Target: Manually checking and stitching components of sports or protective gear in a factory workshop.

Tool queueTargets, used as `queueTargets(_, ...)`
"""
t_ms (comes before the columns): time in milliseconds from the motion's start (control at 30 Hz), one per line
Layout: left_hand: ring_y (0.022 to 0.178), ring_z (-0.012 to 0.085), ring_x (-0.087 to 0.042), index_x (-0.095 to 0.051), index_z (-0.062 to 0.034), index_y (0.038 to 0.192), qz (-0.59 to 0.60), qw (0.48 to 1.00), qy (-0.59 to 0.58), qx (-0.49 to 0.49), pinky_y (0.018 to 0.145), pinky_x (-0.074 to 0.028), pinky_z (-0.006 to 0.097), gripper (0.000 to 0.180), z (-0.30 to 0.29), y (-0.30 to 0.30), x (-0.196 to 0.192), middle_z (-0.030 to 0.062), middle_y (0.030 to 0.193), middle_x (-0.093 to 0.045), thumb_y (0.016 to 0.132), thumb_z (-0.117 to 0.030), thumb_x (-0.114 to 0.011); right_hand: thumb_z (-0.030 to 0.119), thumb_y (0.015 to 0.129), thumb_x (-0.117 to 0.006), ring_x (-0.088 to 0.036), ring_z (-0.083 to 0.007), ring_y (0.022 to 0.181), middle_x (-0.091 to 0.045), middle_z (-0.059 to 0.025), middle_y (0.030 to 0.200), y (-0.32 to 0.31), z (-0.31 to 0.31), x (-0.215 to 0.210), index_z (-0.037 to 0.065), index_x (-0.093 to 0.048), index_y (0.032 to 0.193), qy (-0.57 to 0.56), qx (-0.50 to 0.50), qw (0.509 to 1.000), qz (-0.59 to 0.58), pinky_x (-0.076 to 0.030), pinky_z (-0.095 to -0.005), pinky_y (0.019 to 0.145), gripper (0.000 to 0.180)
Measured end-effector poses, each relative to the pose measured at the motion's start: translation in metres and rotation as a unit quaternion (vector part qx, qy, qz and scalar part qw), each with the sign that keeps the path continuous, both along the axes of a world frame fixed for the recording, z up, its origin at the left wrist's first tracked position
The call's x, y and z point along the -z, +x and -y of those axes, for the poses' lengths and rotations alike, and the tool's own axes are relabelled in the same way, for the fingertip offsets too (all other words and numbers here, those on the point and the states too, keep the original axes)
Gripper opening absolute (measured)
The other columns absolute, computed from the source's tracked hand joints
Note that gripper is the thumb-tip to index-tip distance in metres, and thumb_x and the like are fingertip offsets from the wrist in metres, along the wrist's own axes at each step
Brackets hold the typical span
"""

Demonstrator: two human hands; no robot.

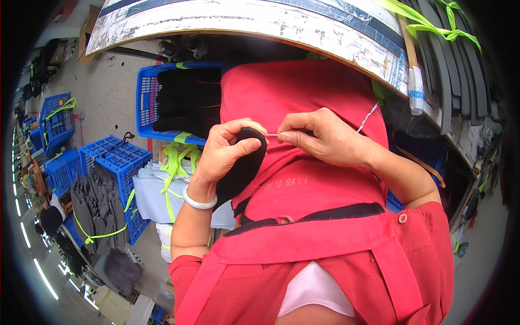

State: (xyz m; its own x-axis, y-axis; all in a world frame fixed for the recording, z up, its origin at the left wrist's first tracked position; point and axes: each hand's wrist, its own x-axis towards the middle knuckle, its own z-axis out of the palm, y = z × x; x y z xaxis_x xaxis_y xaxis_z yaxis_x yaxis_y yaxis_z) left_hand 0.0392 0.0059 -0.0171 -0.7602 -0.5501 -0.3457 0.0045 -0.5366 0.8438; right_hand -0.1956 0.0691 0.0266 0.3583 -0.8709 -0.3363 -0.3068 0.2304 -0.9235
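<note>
My left hand, with a pale bangle at its wrist, pinches the curled edge of a black knitted fabric piece. The rest of the cloth hangs down behind the left wrist. To its right, my right hand has thumb and forefinger pressed together on a thin pale strand. That strand runs straight across the short gap between both hands; whether it is thread or a needle I cannot tell. Both hands are over the red apron on my lap.
A worktable spans the far side, with bundled grey strips at its right. Left of my lap, a blue basket holds folded black cloth. Further left stand blue crates and tied grey pieces.
</note>
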Motion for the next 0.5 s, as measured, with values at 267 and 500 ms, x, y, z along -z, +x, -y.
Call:
queueTargets(267, 0.083, 0.0091, -0.060, -0.067, 0.0027, 0.096, 0.011, 0.999, -0.050, -0.002, 0.078, -0.048, 0.023, 0.013, -0.001, -0.003, 0.002, 0.0029, 0.088, -0.065, 0.083, -0.001, -0.070, 0.013, 0.097, -0.056, -0.049, -0.0080, 0.058, -0.055, -0.0065, 0.066, 0.016, -0.008, 0.020, -0.001, -0.062, 0.096, -0.067, 0.037, 0.997, 0.011, -0.041, -0.0268, 0.055, 0.016)
queueTargets(500, 0.080, 0.0133, -0.063, -0.066, 0.0016, 0.095, -0.103, 0.993, 0.033, -0.043, 0.076, -0.050, 0.024, 0.013, 0.005, -0.011, 0.009, 0.0062, 0.086, -0.067, 0.087, -0.007, -0.070, 0.021, 0.099, -0.056, -0.041, -0.0018, 0.055, -0.051, 0.0044, 0.065, 0.019, -0.006, 0.022, 0.002, -0.064, 0.095, 0.210, 0.131, 0.888, 0.387, -0.030, -0.0183, 0.049, 0.021)
